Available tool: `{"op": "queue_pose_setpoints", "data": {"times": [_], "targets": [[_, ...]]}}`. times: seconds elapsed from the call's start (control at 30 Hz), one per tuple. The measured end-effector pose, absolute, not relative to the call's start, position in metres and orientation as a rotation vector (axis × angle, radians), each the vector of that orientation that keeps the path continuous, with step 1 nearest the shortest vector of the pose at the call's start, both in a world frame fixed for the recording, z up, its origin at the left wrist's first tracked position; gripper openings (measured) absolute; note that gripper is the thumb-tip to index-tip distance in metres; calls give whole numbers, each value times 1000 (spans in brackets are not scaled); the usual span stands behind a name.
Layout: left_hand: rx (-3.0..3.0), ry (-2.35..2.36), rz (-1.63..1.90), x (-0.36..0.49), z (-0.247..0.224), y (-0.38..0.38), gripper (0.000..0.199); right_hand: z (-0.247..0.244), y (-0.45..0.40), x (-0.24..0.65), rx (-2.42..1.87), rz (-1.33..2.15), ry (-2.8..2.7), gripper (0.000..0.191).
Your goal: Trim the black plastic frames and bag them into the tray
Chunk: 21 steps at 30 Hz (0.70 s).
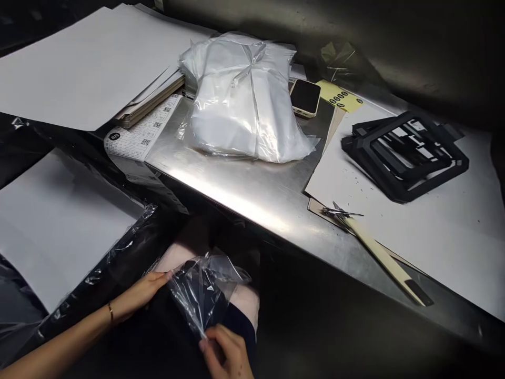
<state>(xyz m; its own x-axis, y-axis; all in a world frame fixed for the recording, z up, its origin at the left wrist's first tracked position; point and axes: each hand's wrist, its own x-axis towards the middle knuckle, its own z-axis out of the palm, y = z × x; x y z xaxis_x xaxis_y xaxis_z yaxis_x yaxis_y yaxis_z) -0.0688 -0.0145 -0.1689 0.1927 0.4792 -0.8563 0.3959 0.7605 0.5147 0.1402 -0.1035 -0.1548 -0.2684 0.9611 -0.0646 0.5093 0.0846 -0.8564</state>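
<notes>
A clear plastic bag (203, 295) is stretched between my two hands, low in front of the metal table. My left hand (144, 292) pinches its upper left edge. Lower down, my right hand (226, 350) grips the bag's bottom end between thumb and fingers. The bag looks thin and crumpled, and I can make out nothing inside it. On the table above lies a tied bundle of clear plastic bags (244, 105), apart from both hands.
The metal table (221, 181) holds stacked white sheets (90, 63), a phone (305, 97), yellow stickers (339, 96) and black frame-shaped pieces (410, 155). Tweezers (341, 212) and a cream-handled tool (382, 252) lie near its front edge. At left, a white sheet (63, 226) rests on dark plastic.
</notes>
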Motion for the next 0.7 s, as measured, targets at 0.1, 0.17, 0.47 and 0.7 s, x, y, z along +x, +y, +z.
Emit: {"op": "queue_pose_setpoints", "data": {"times": [0.1,0.17,0.47,0.7], "targets": [[818,1426,30,-74,-167,-2,39,-144,-67,153,-1527,1068,-1711,20],[842,1405,48,-71,-155,7,40,-134,-43,163,-1542,1042,-1655,18],[909,1167,33,-51,-82,-10,34,-95,-19,170,-1433,1018,-1438,9],[678,1012,122,-74,-88,-10,30,-95,-1,173,-1385,1074,-1325,9]]}}
